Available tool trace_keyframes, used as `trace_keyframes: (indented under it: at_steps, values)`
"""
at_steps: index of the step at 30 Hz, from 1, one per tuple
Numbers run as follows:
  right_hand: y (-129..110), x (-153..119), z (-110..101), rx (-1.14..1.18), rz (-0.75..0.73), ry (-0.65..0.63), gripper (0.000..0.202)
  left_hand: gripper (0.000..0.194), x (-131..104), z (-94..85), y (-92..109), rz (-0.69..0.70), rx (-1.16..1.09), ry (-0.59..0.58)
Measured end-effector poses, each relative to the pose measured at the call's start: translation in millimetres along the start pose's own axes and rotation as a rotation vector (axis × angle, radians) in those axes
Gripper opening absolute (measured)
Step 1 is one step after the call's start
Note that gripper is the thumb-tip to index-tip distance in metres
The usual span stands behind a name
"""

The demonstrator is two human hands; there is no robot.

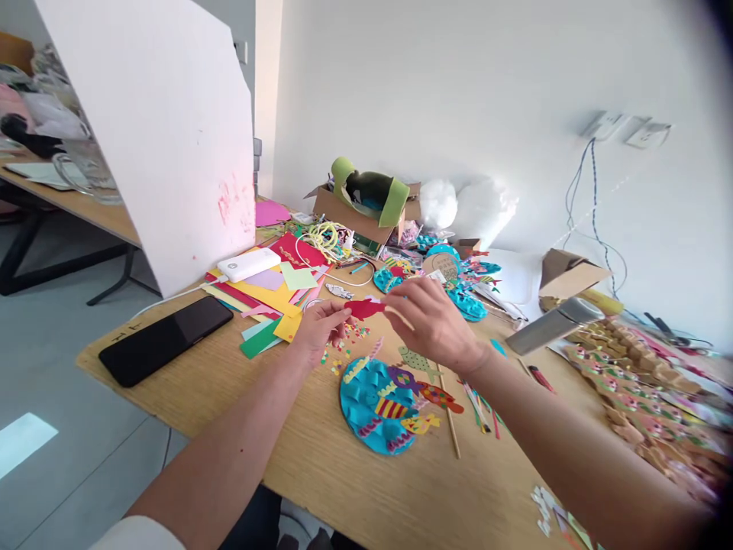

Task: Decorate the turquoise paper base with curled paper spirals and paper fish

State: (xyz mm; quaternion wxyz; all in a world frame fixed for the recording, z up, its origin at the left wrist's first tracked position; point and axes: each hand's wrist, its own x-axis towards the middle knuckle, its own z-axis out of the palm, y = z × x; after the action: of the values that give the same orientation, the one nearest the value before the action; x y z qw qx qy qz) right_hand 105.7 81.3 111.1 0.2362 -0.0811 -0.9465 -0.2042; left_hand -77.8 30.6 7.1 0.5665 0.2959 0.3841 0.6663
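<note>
My left hand [322, 330] pinches a red paper fish cutout [363, 308] by its left end, above the table. At the fish's right end are the bent fingertips of my right hand [438, 327]; whether they pinch the paper or some tiny piece I cannot make out. Below both hands lies a round blue egg-carton base [350, 409], decorated with a striped fish [392, 410], a purple fish [404, 379], a red dotted fish [440, 396] and a yellow fish [421, 424]. Small coloured paper dots [337, 363] are scattered beside my left hand. A green spotted fish [417, 359] lies under my right hand.
A black phone [166, 340] and a white power bank [249, 264] with a cable sit left, near coloured paper sheets [269, 294]. A steel flask [553, 325] lies right, a wooden stick [450, 416] before it. Behind stand a cardboard box [355, 218] and more blue crafts [466, 302].
</note>
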Motion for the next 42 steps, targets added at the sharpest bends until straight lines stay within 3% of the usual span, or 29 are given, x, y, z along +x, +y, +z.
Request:
trace_keyframes:
  at_steps: [4,11,22,28,37,42]
  values:
    - [2.2,7.4,-5.2,0.155,0.328,0.012,0.012,0.032,-1.7,-0.4,1.0,0.126,0.143,-0.043]
    - [-3.0,17.5,-12.2,0.354,0.684,-0.387,0.009,0.026,-7.6,-1.9,1.8,0.216,0.285,-0.132]
    - [-9.3,15.8,-18.1,0.472,0.731,-0.509,0.013,0.028,-5.4,-4.9,-2.6,0.174,0.26,-0.204]
    - [-14.5,7.0,-16.0,0.658,0.854,-0.513,0.015,0.037,-5.8,-5.0,4.5,0.133,0.242,-0.166]
    - [-26.3,-18.1,0.8,0.882,0.974,-0.419,0.015,0.042,-11.2,-2.0,7.6,0.113,0.228,-0.066]
    - [-35.5,-22.1,-1.5,0.752,1.014,-0.425,0.01,0.047,-16.3,-4.0,2.9,0.17,0.349,-0.094]
